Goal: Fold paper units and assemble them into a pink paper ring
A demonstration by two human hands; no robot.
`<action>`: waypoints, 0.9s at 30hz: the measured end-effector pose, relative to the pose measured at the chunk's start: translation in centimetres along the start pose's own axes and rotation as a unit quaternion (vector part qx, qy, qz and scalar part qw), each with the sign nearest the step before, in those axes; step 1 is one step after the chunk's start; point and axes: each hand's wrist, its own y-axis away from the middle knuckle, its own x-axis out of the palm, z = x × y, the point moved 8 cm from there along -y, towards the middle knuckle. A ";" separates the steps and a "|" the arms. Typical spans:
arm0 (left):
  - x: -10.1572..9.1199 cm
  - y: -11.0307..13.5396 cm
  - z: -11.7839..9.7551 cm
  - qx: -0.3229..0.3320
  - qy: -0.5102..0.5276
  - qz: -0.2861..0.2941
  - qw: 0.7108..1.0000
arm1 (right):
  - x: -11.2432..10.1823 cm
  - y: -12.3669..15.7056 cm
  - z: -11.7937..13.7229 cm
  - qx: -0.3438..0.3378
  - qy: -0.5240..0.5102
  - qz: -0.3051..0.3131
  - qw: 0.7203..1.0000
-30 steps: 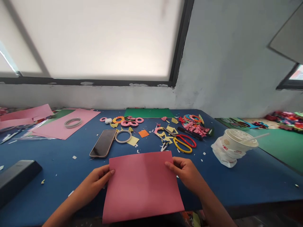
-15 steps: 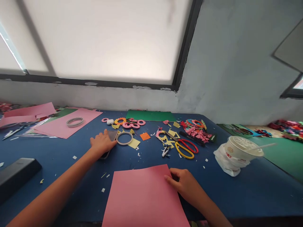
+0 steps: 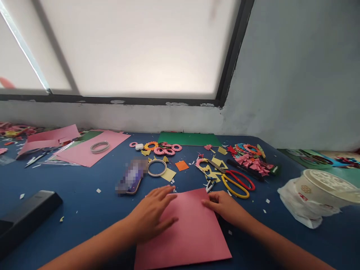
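A sheet of pink paper lies at the front of the blue table. My right hand grips its far right corner between thumb and fingers. Over the sheet's left side is my left hand, fingers apart and holding nothing; whether it touches the paper I cannot tell. Beyond it a phone lies on the table, its screen lit and partly blurred. Beside the phone are a roll of tape and a yellow paper square. Scissors with red and yellow handles rest beyond my right hand.
A white cup in a plastic bag stands at the right. On the left are a black object and pink sheets bearing another tape roll. Scalloped paper rings and a pile of paper pieces lie farther back.
My left hand has left the phone and come back over the pink paper. The phone's screen is now lit. My right hand still holds the paper's corner. The view has shifted left.
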 end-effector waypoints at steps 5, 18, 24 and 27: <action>1.5 -0.5 -0.7 0.040 0.011 0.030 0.999 | -0.8 -1.4 0.4 -0.024 0.016 -0.053 0.998; 0.2 -2.9 6.5 -0.126 -0.058 -0.032 0.990 | -2.4 -2.8 -0.3 -0.021 0.009 -0.047 0.999; -3.6 -0.2 14.9 -0.375 -0.088 -0.112 0.916 | -2.5 -2.5 -0.1 -0.034 0.017 -0.059 0.998; -3.7 0.2 16.3 -0.415 -0.079 -0.112 0.899 | -2.6 -2.3 0.2 -0.038 0.025 -0.067 0.997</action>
